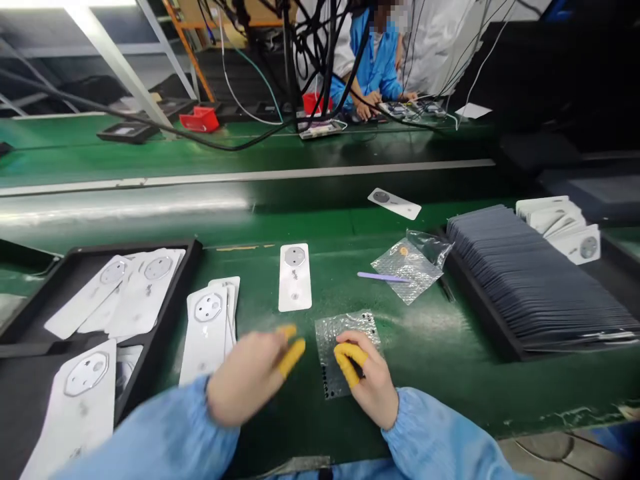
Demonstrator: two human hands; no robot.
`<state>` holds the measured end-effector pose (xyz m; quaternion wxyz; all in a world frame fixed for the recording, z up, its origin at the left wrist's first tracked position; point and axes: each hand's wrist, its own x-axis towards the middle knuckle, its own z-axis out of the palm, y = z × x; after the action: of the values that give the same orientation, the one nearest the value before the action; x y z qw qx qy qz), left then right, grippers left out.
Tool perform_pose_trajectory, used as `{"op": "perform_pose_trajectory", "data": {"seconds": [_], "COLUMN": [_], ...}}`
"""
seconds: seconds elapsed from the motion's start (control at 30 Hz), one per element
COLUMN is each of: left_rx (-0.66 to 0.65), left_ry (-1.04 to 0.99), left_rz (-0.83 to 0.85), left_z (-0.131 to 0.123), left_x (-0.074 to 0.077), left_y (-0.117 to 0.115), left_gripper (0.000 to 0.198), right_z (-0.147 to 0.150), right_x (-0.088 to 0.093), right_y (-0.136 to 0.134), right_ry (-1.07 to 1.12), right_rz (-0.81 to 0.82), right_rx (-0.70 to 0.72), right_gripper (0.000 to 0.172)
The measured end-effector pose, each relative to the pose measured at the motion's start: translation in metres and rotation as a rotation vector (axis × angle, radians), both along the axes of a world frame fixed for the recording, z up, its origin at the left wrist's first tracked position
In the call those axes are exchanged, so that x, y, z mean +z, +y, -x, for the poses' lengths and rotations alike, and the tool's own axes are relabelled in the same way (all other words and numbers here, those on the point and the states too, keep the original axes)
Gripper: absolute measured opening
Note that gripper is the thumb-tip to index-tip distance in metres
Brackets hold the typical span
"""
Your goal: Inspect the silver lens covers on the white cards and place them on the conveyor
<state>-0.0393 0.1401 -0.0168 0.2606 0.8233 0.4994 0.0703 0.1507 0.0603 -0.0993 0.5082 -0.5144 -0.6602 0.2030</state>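
Note:
My right hand (367, 377), with yellow finger cots on thumb and index finger, is over a clear plastic sheet (327, 340) dotted with small black pieces along its edges. Those two fingers curl into a pinch; whatever is between their tips is too small to make out. Motion blurs my left hand (255, 373), left of the sheet, but its yellow-capped fingers look apart with nothing visible between them. A white card-like panel (295, 297) with a grey octagonal area lies just beyond the hands. Beside my left hand is a small stack of similar white panels (203, 340).
Black trays at left hold more white panels (90, 380). At right, a black tray (493, 313) carries a row of dark sheets (540, 280). A purple stick (383, 277) touches a clear bag (410, 267). Black cables (330, 60) hang ahead; a person in blue works beyond.

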Motion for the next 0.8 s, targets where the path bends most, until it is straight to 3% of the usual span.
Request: {"op": "perform_pose_trajectory", "data": {"seconds": [0.1,0.17,0.23,0.3,0.4,0.5,0.6,0.7,0.8], "left_rx": [0.059,0.110,0.189,0.279,0.380,0.463,0.538,0.577,0.564], "left_ry": [0.025,-0.014,-0.042,-0.068,-0.102,-0.134,-0.205,-0.370,-0.620], "left_rz": [-0.056,-0.067,-0.053,-0.033,0.019,0.060,0.107,0.170,0.217], "left_z": [-0.072,-0.142,-0.212,-0.269,-0.322,-0.340,-0.341,-0.329,-0.292], "left_x": [0.034,0.037,0.029,0.012,-0.016,-0.035,-0.037,-0.019,0.011], "left_y": [0.099,0.160,0.205,0.231,0.250,0.262,0.276,0.281,0.265], "left_gripper": [0.022,0.028,0.043,0.065,0.083,0.074,0.052,0.038,0.036], "right_z": [-0.001,-0.003,-0.005,-0.008,-0.013,-0.012,-0.008,-0.007,-0.018], "right_x": [0.007,0.010,0.007,0.000,-0.012,-0.015,-0.007,0.006,0.017], "right_y": [-0.004,-0.005,-0.004,-0.001,0.000,-0.004,-0.008,-0.007,-0.001], "right_ry": [0.009,0.023,0.056,0.110,0.233,0.333,0.352,0.308,0.266], "right_rz": [-0.065,-0.089,-0.123,-0.134,0.035,0.198,0.189,0.041,-0.106], "right_rx": [-0.036,-0.067,-0.089,-0.108,-0.147,-0.140,-0.119,-0.156,-0.239], "right_gripper": [0.022,0.023,0.022,0.019,0.009,0.012,0.015,0.012,0.012]}}
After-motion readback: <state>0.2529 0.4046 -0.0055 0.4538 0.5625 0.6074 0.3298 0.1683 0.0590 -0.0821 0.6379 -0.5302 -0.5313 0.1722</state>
